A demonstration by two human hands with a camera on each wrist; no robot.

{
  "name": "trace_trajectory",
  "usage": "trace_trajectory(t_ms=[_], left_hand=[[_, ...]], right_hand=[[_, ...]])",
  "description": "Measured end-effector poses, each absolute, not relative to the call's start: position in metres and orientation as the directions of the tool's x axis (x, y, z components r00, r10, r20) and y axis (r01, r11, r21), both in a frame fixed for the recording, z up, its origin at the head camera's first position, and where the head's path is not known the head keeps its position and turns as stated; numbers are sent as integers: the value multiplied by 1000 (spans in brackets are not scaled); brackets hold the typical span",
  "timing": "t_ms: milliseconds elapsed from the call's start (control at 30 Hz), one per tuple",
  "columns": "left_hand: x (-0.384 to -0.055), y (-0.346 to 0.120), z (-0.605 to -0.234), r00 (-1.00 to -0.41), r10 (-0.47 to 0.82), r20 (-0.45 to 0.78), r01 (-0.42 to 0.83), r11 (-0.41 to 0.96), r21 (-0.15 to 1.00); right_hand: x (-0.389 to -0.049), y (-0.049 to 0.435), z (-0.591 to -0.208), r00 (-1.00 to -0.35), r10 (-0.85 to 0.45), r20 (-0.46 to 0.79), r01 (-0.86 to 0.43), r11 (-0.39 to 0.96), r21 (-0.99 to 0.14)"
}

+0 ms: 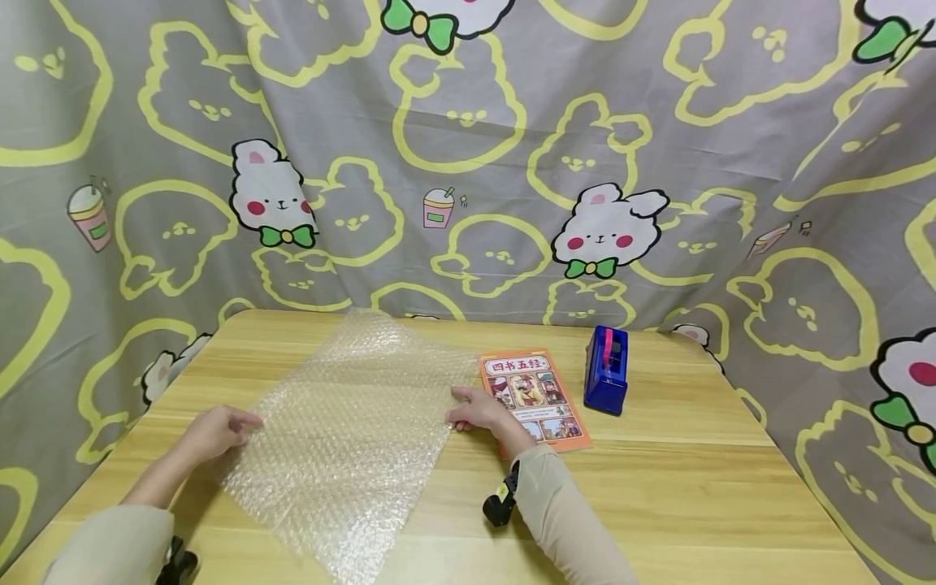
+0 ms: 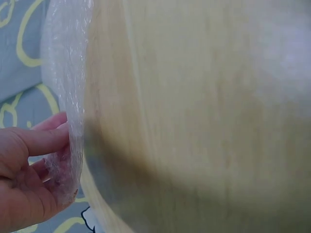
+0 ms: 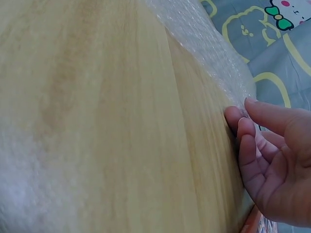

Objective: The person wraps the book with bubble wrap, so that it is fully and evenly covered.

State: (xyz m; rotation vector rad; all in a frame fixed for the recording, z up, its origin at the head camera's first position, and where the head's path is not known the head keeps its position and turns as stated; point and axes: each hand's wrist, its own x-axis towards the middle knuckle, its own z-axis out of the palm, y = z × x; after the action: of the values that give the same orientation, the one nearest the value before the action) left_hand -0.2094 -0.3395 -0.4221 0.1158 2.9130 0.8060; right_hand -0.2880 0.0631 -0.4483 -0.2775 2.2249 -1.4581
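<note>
A sheet of clear bubble wrap (image 1: pixel 351 414) stretches between both hands over the wooden table, turned so that one corner points towards the front edge. My left hand (image 1: pixel 218 432) pinches its left edge; in the left wrist view the thumb and fingers (image 2: pixel 51 138) hold the film between them. On the opposite edge, my right hand (image 1: pixel 478 409) pinches the wrap between thumb and fingertips, as the right wrist view also shows at the wrap's edge (image 3: pixel 209 63). Partly behind the right hand and wrist lies an orange picture-covered book (image 1: pixel 530 390), face up.
Right of the book stands a blue tape dispenser (image 1: pixel 606 378) with a pink-red part on top. The light wooden table (image 1: pixel 680 487) ends at a grey curtain (image 1: pixel 504 97) with rabbit drawings, which hangs behind and along both sides.
</note>
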Motion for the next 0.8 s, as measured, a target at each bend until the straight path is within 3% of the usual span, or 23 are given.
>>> trace_trajectory(t_ms=[800], left_hand=[[-232, -341, -427, -993, 100, -56, 61, 874, 482]], right_hand=[[-296, 58, -449, -881, -328, -342, 219, 359, -907]])
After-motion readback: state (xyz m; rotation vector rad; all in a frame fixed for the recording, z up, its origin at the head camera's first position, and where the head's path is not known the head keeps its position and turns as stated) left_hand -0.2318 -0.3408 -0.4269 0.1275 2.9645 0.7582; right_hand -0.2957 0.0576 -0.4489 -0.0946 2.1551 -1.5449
